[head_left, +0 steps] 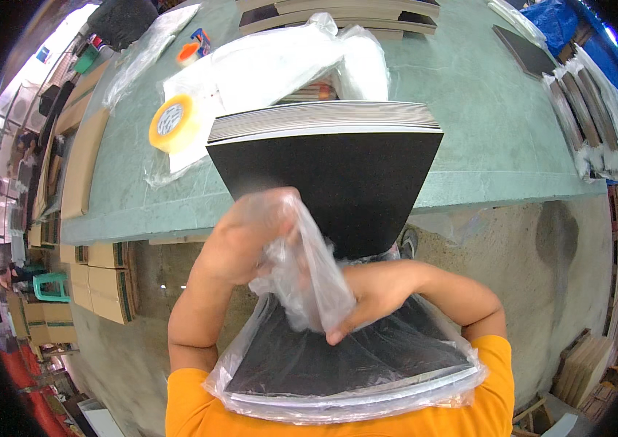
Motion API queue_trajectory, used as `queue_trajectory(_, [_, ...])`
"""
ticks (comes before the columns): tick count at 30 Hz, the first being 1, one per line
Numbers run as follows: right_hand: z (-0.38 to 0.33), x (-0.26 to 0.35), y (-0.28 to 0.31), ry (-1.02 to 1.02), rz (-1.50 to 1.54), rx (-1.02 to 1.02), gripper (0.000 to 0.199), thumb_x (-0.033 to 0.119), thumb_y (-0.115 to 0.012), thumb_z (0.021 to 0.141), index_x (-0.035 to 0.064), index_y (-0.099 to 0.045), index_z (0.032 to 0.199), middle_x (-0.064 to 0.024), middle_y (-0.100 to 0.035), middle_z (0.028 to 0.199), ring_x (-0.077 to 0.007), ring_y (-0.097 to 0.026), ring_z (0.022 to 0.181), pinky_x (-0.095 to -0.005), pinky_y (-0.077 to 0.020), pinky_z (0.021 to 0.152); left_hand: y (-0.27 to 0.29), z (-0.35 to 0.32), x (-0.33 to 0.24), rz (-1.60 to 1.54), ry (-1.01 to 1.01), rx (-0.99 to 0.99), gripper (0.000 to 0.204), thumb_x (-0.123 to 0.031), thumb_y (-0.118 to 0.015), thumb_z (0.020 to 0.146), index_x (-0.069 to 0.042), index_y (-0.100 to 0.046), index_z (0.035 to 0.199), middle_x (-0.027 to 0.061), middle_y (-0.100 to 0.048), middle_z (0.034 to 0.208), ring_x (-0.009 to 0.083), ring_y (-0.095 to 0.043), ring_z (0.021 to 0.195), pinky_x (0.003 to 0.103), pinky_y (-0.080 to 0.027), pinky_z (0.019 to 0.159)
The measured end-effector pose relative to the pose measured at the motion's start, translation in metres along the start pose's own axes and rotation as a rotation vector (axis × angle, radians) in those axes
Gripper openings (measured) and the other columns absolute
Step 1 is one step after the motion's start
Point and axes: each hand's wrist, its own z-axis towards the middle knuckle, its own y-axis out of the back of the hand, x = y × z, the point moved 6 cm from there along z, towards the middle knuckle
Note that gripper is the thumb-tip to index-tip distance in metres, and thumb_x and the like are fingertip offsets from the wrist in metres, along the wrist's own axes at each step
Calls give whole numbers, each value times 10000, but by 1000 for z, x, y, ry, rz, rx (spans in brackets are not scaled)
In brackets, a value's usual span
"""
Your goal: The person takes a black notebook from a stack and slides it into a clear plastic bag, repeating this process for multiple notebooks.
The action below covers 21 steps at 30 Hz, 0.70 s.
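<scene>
Between my hands the loose end of a clear plastic bag (309, 262) is bunched up. Its edge is pinched by my left hand (250, 237), which is closed and slightly blurred. Lower and to the right, my right hand (378, 291) is closed on the same film, thumb pointing down. Against my torso rests a black flat bundle (323, 364) inside clear plastic with light layered edges. Beyond my hands a thick stack of black boards (331, 182) leans at the table's front edge, pale layered edges upward. My hands hide where the two black pieces meet.
The green table (498, 138) carries a yellow tape roll (173, 122), white plastic bags (272, 65), an orange tape dispenser (191, 52) and more boards (338, 16) at the back. Wrapped bundles (593, 116) stand at the right end. Cardboard boxes (105, 284) sit on the floor left.
</scene>
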Motion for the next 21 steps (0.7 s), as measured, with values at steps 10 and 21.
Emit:
queue_trajectory(10, [-41, -12, 24, -521, -743, 3, 252, 211, -548, 768, -14, -598, 871, -141, -617, 766, -252, -606, 787, -369, -478, 705, -32, -30, -2, 1048, 84, 799, 195, -147, -592, 734, -5, -548, 860, 122, -611, 726, 270, -592, 661, 343, -474, 613])
queue_trajectory(21, [-95, 71, 88, -390, -781, -1131, 129, 33, -568, 621, 40, -597, 747, -122, -570, 654, -256, -584, 636, -324, -470, 577, 41, -51, 50, 1642, 89, 399, 147, -191, -624, 693, -45, -614, 702, 96, -609, 644, 205, -605, 602, 316, -466, 517])
